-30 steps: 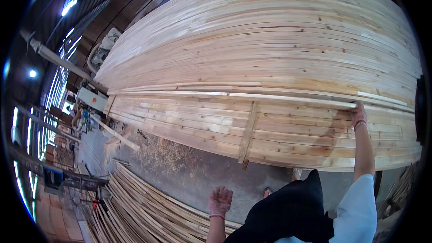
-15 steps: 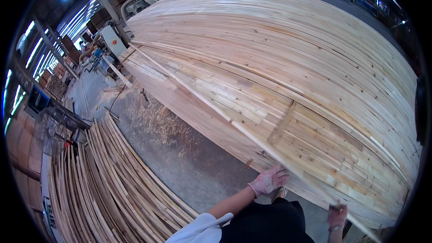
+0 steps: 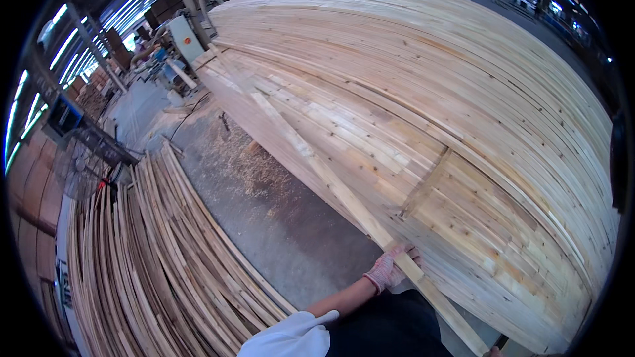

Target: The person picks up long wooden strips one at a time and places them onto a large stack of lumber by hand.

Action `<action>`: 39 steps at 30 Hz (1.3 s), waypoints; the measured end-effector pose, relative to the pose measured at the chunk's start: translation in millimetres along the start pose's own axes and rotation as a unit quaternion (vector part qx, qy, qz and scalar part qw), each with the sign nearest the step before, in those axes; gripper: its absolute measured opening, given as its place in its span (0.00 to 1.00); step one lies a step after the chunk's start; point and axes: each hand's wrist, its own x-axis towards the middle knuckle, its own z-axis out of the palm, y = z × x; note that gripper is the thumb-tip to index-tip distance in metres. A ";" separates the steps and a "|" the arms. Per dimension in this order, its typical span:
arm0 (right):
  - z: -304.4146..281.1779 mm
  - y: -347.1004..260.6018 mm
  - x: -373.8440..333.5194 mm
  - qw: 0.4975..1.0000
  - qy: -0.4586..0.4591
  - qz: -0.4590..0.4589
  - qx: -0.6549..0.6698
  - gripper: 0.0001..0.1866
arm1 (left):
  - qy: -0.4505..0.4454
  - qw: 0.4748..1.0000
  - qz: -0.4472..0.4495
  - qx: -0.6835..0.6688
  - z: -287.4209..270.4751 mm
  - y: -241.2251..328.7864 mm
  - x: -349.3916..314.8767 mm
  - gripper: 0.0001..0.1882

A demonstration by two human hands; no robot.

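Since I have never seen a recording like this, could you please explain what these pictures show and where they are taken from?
There is no machine arm here, only a person's two hands. The view comes from a wide fisheye camera worn on the head, looking down, so straight edges look bent. The gloved left hand grips a long wooden strip that slants across the picture. Only a bit of the right hand shows at the lower edge, by the strip's near end; its grip cannot be made out. Pale wooden boards lie side by side, forming a broad surface. At the lower left is a pile of loose strips, with sawdust between it and the boards.
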 end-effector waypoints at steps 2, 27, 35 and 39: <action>10.1 13.7 13.8 0.997 -0.064 -0.031 -0.039 0.08 | -0.019 1.000 0.013 -0.007 -4.6 -1.3 -4.0 0.20; 8.9 -62.4 117.7 0.971 -0.024 -0.199 0.133 0.28 | 0.256 0.953 0.115 0.114 -77.2 -141.4 -1.0 0.16; -51.9 -150.2 103.4 0.896 -0.036 -0.407 0.176 0.36 | 0.224 0.959 -0.063 0.165 -105.6 -234.0 0.4 0.19; -22.8 -72.7 117.5 0.909 -0.013 -0.333 0.251 0.41 | 0.276 0.947 0.139 0.090 -96.2 -188.4 -7.4 0.19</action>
